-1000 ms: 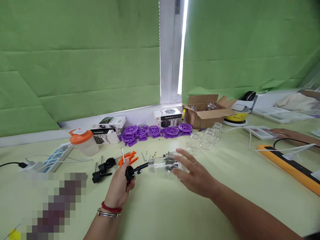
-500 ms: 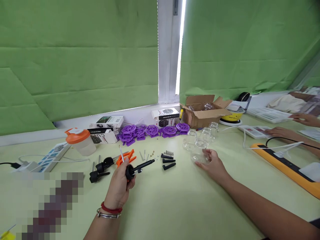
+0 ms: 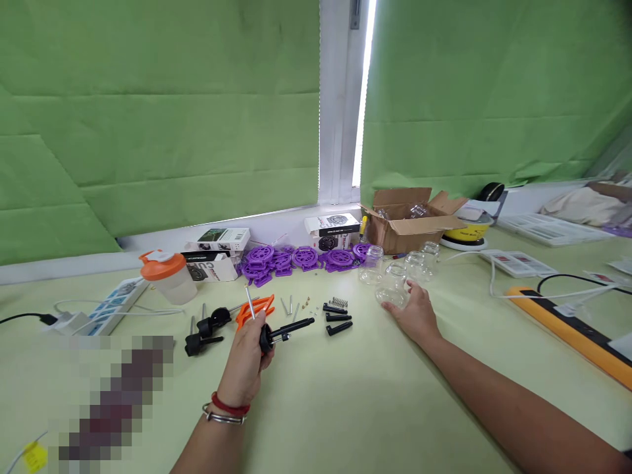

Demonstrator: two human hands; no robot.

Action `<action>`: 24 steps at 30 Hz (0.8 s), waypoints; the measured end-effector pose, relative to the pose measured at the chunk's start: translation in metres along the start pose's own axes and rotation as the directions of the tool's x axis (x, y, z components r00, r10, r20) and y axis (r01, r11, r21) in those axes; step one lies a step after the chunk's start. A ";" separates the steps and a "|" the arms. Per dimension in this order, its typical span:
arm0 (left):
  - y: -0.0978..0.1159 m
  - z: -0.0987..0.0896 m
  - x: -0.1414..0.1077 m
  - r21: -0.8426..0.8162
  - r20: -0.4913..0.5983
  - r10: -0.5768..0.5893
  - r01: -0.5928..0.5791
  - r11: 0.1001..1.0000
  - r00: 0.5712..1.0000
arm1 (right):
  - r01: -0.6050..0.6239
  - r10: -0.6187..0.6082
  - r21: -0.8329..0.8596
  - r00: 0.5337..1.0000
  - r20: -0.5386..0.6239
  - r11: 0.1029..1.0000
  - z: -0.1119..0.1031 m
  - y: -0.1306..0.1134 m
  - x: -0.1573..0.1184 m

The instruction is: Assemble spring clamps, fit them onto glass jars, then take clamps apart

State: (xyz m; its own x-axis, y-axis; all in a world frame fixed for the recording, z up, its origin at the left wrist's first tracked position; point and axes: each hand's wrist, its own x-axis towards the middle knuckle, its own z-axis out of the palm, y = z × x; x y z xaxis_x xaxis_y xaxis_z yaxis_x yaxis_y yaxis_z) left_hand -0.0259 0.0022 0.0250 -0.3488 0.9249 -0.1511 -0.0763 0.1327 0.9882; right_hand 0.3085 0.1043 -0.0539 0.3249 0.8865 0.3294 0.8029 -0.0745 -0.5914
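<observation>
My left hand (image 3: 251,352) is wrapped round a black cap assembly (image 3: 265,338) with a dark rod pointing right and a metal shaft sticking up past the thumb. My right hand (image 3: 415,314) grips the side of a round clear glass jar (image 3: 394,289) standing on the table, thumb at its base. Close behind are another glass jar (image 3: 369,266) and further jars (image 3: 417,265). Between the hands lie several small black parts (image 3: 340,327), a spring (image 3: 338,302) and thin metal pins (image 3: 290,304). Orange plastic pieces (image 3: 255,311) and black-capped parts (image 3: 200,341) lie beside my left hand.
Purple spoked parts (image 3: 305,257) line the back, before printed boxes (image 3: 332,227). An open cardboard box (image 3: 409,227) stands behind the jars. An orange-lidded cup (image 3: 168,276) and a white power strip (image 3: 118,304) are left; an orange-and-black bar (image 3: 573,329) and cables are right.
The view has shifted slightly, and another person's hands at the far right are out of sight. My right hand and the jars by it have moved a little away and left.
</observation>
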 end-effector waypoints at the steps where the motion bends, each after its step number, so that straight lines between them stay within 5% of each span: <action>1: 0.001 0.001 -0.001 0.000 0.004 -0.033 0.033 0.999 0.999 | 0.016 -0.016 0.011 0.999 -0.034 1.000 -0.002 -0.003 -0.003; 5: 0.004 0.005 -0.006 0.021 -0.015 -0.085 0.086 0.996 0.996 | 0.281 -0.263 0.138 0.955 -0.136 0.950 -0.019 -0.036 -0.031; 8: 0.003 0.010 -0.011 0.042 0.009 -0.039 0.039 0.998 0.999 | 0.393 -0.504 0.433 0.844 0.180 0.811 -0.027 -0.081 -0.063; 11: -0.003 0.013 -0.012 0.085 0.083 0.035 -0.042 0.996 0.996 | 0.042 -0.502 0.658 0.683 0.530 0.752 -0.019 -0.122 -0.088; 13: -0.009 0.012 -0.010 0.119 0.117 0.090 -0.104 0.987 0.989 | -0.272 -0.438 0.628 0.520 0.734 0.729 -0.006 -0.138 -0.096; 15: -0.015 0.011 -0.006 0.146 0.127 0.136 -0.154 0.977 0.983 | -0.509 -0.372 0.559 0.426 0.825 0.654 0.007 -0.144 -0.099; 19: -0.023 0.013 -0.002 0.218 0.169 0.254 -0.288 0.932 0.952 | -0.714 -0.306 0.517 0.418 0.856 0.472 0.020 -0.142 -0.103; 24: -0.029 0.019 -0.010 0.373 0.274 0.502 -0.572 0.731 0.820 | -0.777 -0.381 0.523 0.392 0.837 0.350 0.012 -0.139 -0.110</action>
State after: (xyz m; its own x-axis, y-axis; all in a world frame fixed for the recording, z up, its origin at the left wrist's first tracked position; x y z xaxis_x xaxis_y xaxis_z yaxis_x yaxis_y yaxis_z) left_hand -0.0026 -0.0038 -0.0014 -0.0682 0.9231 0.3784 0.4917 -0.2990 0.8178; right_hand 0.1550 0.0230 -0.0165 -0.5967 0.7584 -0.2621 -0.2327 -0.4762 -0.8480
